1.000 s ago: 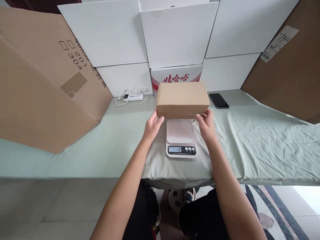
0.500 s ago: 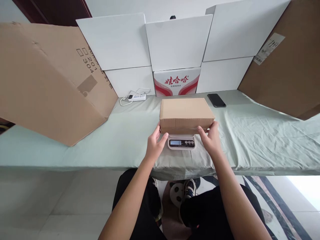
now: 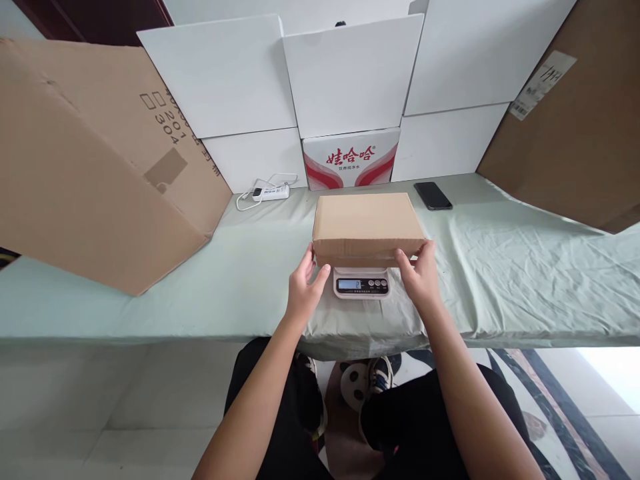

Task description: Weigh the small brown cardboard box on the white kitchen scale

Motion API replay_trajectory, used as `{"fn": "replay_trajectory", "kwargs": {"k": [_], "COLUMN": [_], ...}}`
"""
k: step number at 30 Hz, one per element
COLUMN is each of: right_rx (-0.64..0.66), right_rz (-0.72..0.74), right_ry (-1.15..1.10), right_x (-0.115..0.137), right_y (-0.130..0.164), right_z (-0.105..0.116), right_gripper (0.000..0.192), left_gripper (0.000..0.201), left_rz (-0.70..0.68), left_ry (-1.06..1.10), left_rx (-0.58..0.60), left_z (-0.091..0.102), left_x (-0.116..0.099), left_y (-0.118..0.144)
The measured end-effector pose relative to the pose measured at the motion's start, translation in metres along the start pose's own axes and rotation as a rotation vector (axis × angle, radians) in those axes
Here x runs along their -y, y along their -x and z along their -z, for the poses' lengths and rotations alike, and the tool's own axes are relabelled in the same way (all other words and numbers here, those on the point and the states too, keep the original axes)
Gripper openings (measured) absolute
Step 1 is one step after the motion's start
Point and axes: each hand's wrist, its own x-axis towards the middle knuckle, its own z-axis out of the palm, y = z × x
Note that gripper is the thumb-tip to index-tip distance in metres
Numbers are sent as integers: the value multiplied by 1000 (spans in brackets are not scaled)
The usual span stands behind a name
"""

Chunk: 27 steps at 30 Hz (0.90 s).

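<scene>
A closed brown cardboard box [image 3: 370, 217] rests over a small white digital scale [image 3: 361, 294], hiding its weighing plate. The scale's lit display and buttons show in front of the box, and the display appears to read 2. My left hand [image 3: 306, 287] holds the box at its left front corner, fingers along the side and thumb near the lower front edge. At the right front corner my right hand [image 3: 421, 273] grips it, thumb against the front face and fingers on the side.
Behind lie a white power strip with its cable [image 3: 271, 193] and a black phone [image 3: 433, 196] on the green cloth [image 3: 260, 267]. White boxes [image 3: 350, 80] form a wall at the back. Large cardboard panels stand left [image 3: 100, 167] and right [image 3: 565, 147].
The scale's display has gone from 0 to what looks like 2. The box sits slightly further left in view, with both hands still on it; the camera view has shifted a little.
</scene>
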Motion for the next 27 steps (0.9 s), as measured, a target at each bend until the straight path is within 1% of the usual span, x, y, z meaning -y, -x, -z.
{"fn": "replay_trajectory", "kwargs": {"k": [3, 5, 7, 9, 12, 15, 18, 20, 22, 27], "right_rx": [-43, -74, -94, -102, -94, -91, -85, -75, -63, -38], "right_rz": [-10, -7, -23, -77, -195, -264, -276, -273, -262, -233], "right_ry": [-30, -50, -73, -107, -159, -191, -189, -179, -167, -152], "right_x": [3, 4, 5, 7, 11, 14, 15, 13, 12, 8], "right_y": [-1, -2, -4, -6, -8, -6, -4, -4, -4, -5], "right_z": [6, 12, 20, 28, 37, 41, 41, 41, 40, 37], "right_gripper": [44, 40, 35, 30, 24, 20, 24, 28, 30, 34], "left_gripper": [78, 74, 67, 59, 53, 54, 51, 50, 48, 45], "left_rz": [51, 124, 211, 281, 334, 298, 182, 133, 120, 98], "left_ry": [-8, -39, -114, -241, -464, -646, -758, -796, -819, -826], "left_rx": [-79, -140, -172, -162, -61, 82, 178, 204, 210, 188], "left_z": [4, 9, 16, 21, 19, 4, -14, -22, -25, -28], "left_x": [-5, -8, -10, -11, -11, -12, -13, -14, -15, -15], "left_y": [-2, -4, -3, 1, 14, 28, 39, 42, 45, 48]}}
